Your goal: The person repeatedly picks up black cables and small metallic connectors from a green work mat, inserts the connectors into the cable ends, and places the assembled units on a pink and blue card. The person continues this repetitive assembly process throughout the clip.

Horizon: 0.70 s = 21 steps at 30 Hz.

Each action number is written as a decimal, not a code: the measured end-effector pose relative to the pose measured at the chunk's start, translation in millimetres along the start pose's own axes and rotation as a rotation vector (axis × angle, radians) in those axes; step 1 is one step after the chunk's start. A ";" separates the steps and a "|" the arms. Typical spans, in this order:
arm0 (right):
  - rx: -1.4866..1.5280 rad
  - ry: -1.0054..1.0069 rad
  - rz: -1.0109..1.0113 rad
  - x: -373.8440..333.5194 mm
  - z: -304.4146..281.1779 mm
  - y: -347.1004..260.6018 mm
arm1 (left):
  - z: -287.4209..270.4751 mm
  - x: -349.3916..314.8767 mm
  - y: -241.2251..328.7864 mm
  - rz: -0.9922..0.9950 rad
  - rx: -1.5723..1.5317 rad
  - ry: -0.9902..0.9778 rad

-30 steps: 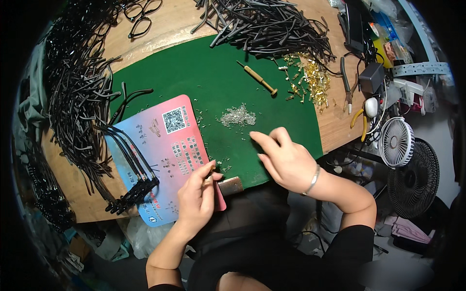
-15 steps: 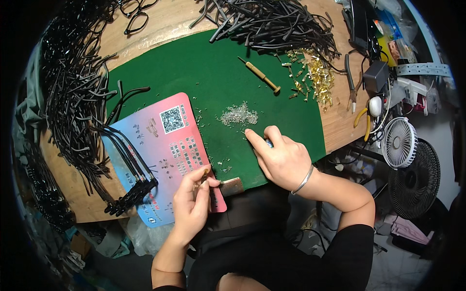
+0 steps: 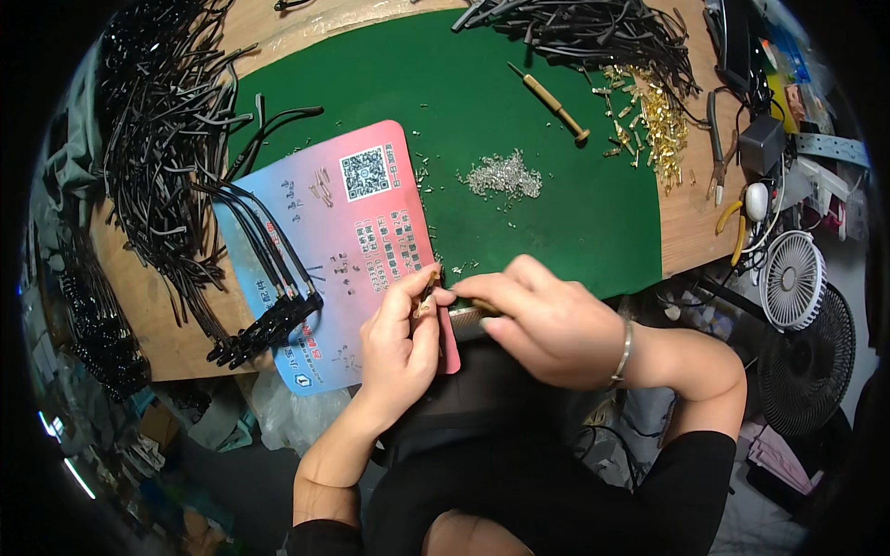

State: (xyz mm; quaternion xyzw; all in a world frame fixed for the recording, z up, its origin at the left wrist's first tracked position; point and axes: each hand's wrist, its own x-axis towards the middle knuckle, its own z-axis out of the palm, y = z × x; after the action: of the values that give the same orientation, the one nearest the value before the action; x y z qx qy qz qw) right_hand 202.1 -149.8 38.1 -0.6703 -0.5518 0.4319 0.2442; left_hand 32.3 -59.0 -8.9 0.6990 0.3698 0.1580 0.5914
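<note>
Because the wooden bench (image 3: 691, 218) is crowded on every side, the work sits on the green mat (image 3: 556, 204) laid across its middle, which gives a soft, dark ground against which small bright parts show up. Heaps of black cables (image 3: 158, 157) lie along the left edge and another bundle (image 3: 593, 32) across the top, within reach but clear of the mat's centre; a pink and blue card (image 3: 343, 250) overlaps the mat's near left corner, with a few finished-looking black leads (image 3: 269, 278) fanned over it. Gold terminals (image 3: 654, 120) are piled at the right, a little mound of silver bits (image 3: 503, 176) sits mid-mat, and a wooden-handled tool (image 3: 554, 104) lies between them. Off the bench's right end stand two small fans (image 3: 791, 278) (amid clutter too small to make out). Over the near edge, both hands meet: the left hand (image 3: 403, 338) pinches a small brass piece (image 3: 427, 289) between thumb and forefinger, fingers closed tight on it, while the right hand (image 3: 547, 320) curls closed, fingertips touching the same piece.
</note>
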 end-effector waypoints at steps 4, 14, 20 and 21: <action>-0.024 -0.009 -0.069 13.6 8.6 -3.1 | 4.2 -0.4 -1.1 0.110 0.133 0.057; 0.429 -0.151 0.150 20.2 6.1 4.9 | 13.2 -1.6 -4.5 0.270 0.298 0.139; 0.686 -0.326 0.376 26.5 -3.1 -3.1 | 11.7 -0.8 -4.5 0.283 0.332 0.135; 0.681 -0.322 0.380 27.1 -2.5 -2.9 | 10.9 -1.1 -4.6 0.277 0.335 0.126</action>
State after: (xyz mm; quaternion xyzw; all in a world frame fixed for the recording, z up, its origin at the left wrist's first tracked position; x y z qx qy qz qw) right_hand 203.1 -122.9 33.4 -0.5651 -0.2753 0.7261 0.2785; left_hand 37.2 -67.4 -15.7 0.8204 0.3275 0.2176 0.4152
